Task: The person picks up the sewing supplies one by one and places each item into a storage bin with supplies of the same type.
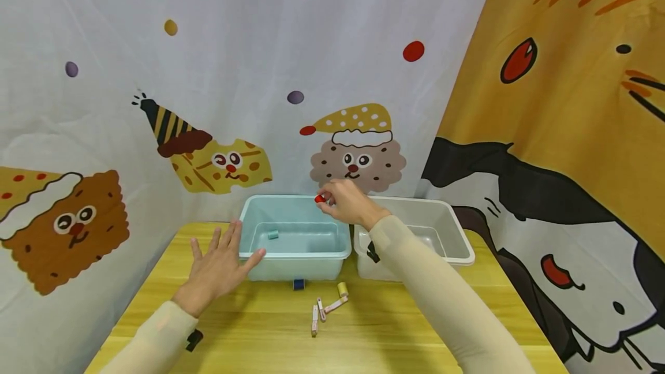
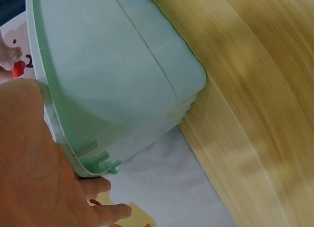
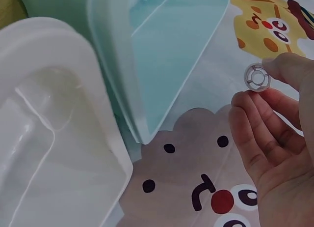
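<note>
My right hand (image 1: 345, 201) pinches a small red thread spool (image 1: 319, 198) between thumb and fingers, above the back right of the light blue bin (image 1: 296, 256). In the right wrist view, the round end of the spool (image 3: 257, 77) faces the camera. My left hand (image 1: 218, 261) has its fingers spread at the left end of the bin, against its rim in the left wrist view. On the bin's floor lies a teal thread spool (image 1: 273, 235). A dark blue spool (image 1: 298, 284) sits on the table just before the bin, and a yellow spool (image 1: 342, 289) is farther right.
Beside the blue bin stands a white bin (image 1: 415, 204), partly covered by my right arm. Several narrow pale pink pieces (image 1: 314, 321) lie on the wooden table (image 1: 249, 328) near the yellow spool. Behind the bins hangs a printed cloth (image 1: 234, 74).
</note>
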`<act>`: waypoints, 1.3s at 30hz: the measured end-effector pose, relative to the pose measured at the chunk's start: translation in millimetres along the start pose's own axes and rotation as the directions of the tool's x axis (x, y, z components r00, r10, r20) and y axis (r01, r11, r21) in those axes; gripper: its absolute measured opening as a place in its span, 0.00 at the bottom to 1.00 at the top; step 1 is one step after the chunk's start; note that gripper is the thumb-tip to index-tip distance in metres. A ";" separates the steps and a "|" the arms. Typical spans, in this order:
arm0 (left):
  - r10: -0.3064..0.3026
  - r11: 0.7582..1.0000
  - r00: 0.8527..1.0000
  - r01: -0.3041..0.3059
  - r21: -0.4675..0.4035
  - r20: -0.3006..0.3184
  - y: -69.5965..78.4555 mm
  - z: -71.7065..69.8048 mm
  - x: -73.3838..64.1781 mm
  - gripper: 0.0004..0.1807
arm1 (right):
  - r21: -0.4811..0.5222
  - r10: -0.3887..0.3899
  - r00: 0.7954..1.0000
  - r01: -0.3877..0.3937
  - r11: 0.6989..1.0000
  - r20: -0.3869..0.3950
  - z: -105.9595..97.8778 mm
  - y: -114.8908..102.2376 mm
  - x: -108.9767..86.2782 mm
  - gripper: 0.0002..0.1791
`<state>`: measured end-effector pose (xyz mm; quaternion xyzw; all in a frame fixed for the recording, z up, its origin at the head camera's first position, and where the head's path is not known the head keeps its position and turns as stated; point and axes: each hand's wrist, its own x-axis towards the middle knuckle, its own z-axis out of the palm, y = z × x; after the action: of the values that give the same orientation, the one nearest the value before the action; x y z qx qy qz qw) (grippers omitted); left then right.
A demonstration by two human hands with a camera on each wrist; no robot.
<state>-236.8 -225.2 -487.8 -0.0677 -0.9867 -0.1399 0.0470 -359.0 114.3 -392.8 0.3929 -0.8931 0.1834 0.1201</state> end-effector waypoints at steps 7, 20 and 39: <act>0.001 1.000 1.000 -0.002 -0.013 -0.010 1.1 -1.9 -1.5 0.63 | -0.007 0.046 0.998 -0.045 0.999 0.035 1.7 0.3 13.3 0.14; 0.006 1.000 1.000 -0.006 -0.015 -0.015 2.5 -3.1 -0.4 0.61 | 0.016 0.079 0.996 -0.080 0.997 0.043 10.8 1.0 34.7 0.13; 0.002 1.000 1.000 -0.002 -0.020 -0.001 3.8 -1.9 -1.5 0.62 | 0.049 0.208 0.974 -0.212 0.976 0.086 20.6 -2.1 46.9 0.16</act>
<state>-234.6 -222.3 -485.2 -0.0689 -0.9852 -0.1497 0.0468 -390.0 73.4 -394.1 0.3067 -0.9280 0.2049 0.0526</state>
